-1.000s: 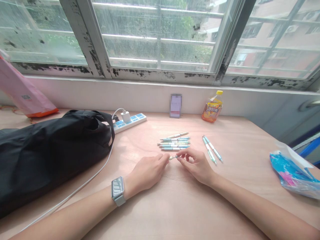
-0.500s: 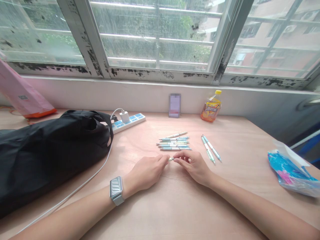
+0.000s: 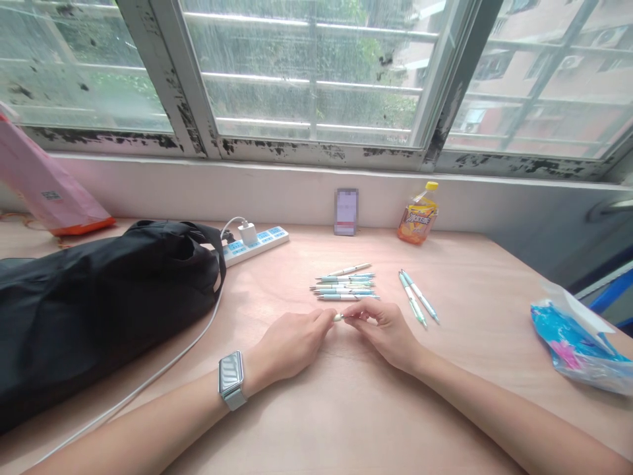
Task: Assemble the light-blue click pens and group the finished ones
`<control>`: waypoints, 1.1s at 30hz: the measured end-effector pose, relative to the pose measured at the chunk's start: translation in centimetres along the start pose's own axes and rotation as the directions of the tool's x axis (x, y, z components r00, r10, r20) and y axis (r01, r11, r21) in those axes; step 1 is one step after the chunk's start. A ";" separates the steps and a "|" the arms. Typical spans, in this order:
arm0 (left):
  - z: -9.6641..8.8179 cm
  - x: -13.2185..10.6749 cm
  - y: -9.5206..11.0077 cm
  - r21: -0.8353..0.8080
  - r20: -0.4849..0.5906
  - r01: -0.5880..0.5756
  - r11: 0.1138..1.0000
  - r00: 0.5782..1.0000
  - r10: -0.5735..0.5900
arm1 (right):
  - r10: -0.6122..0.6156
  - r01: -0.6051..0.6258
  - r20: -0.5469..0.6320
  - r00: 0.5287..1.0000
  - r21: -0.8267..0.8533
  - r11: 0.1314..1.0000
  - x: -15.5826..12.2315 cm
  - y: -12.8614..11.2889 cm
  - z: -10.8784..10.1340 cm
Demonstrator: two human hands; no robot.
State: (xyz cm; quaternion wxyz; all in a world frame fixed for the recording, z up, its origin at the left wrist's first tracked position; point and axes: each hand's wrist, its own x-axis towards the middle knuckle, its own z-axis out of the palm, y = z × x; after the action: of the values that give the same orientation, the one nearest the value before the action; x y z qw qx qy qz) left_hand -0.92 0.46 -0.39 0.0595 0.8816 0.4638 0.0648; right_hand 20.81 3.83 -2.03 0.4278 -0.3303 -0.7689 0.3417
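My left hand (image 3: 297, 340), with a watch (image 3: 231, 376) on its wrist, is closed around a pen (image 3: 338, 317). Only a short pale green-white piece of the pen shows between the hands. The fingertips of my right hand (image 3: 383, 330) pinch its tip end; the rest is hidden in my left fist. Just beyond my hands lies a row of several pens (image 3: 346, 288), white with blue or green parts, side by side. Two more pens, one with a green end (image 3: 413, 302) and one with a blue end (image 3: 421, 298), lie slanted to the right.
A phone (image 3: 346, 212) leans on the wall beside a drink bottle (image 3: 418, 218). On the left are a black bag (image 3: 109, 297), a power strip (image 3: 260, 243) with a charger and white cable, and a pink bag (image 3: 49, 181). A blue plastic packet (image 3: 573, 343) lies at the right.
The view has shifted slightly, so everything sits a little lower. My hands keep the same hold on the pen; nothing else on the table has moved.
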 end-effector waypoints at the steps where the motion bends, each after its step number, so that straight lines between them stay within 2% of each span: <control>1: 0.0 0.0 0.0 -0.005 -0.004 -0.002 1.000 1.000 0.002 | -0.020 0.020 -0.004 1.000 0.011 1.000 0.0 0.0 0.0; 8: 0.2 0.0 -0.3 -0.045 -0.050 -0.035 0.998 0.998 0.033 | -0.041 0.041 0.008 0.999 -0.051 0.998 0.0 -0.1 -0.2; 13: 0.3 0.0 -0.2 0.019 -0.001 -0.043 0.999 0.999 0.043 | -0.003 0.019 0.095 0.996 -0.170 0.985 0.1 0.1 -0.3; 17: 0.2 0.0 -0.1 0.039 0.020 -0.056 0.998 0.998 0.055 | -0.014 0.057 0.169 0.986 -0.253 0.966 -0.1 0.0 -0.3; 25: 0.1 0.1 0.2 0.064 0.024 -0.066 0.996 0.998 0.065 | -0.025 0.095 0.215 0.976 -0.318 0.943 -0.3 -0.1 -0.6; 33: 0.3 0.1 0.0 0.085 0.009 -0.110 0.990 0.994 0.109 | -0.057 0.122 0.227 0.972 -0.281 0.952 -0.2 -0.3 -0.6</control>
State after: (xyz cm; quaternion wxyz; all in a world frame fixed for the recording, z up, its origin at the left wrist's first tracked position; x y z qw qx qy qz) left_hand -0.82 0.48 -0.71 0.0193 0.9075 0.4170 0.0462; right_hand 21.39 3.66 -1.63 0.3029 -0.3155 -0.8672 0.2379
